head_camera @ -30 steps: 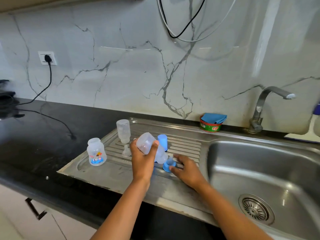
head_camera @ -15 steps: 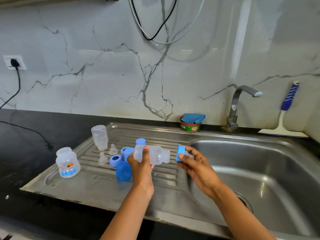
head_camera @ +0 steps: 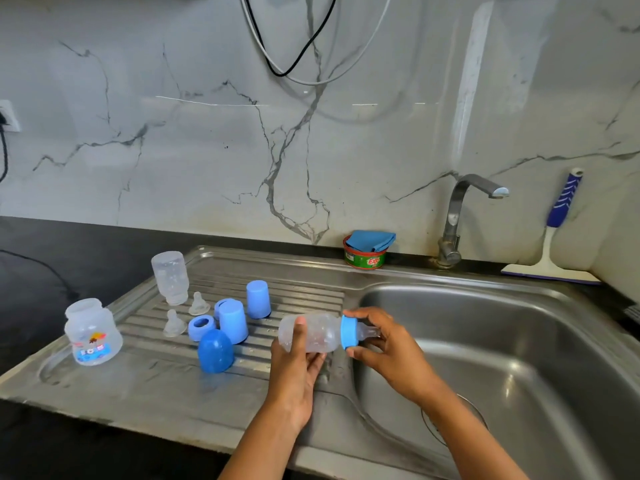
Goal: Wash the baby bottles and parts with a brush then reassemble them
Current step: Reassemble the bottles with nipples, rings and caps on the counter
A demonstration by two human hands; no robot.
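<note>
Over the left rim of the sink bowl, both my hands hold one clear bottle on its side, clear of the steel. My left hand grips its base end, thumb on top and fingers curled beneath. My right hand pinches the blue ring at the bottle's neck between thumb and fingertips, and a clear teat pokes through that ring toward the bowl.

Left of the bowl, on the ribbed drainer, a dark cap stands nearest me. Just behind it are a pale cap and a loose ring, with a second pale cap a little further back. Two loose teats sit upright left of the caps. An upturned bottle stands on its neck behind them. Furthest left of the bowl, at the drainer's edge, a printed bottle stands open-mouthed.

Behind the bowl, on the dark worktop by the wall, a red-and-green tub carries a blue cloth. The tap rises right of the tub, and a squeegee leans on the wall at the bowl's far right corner.
</note>
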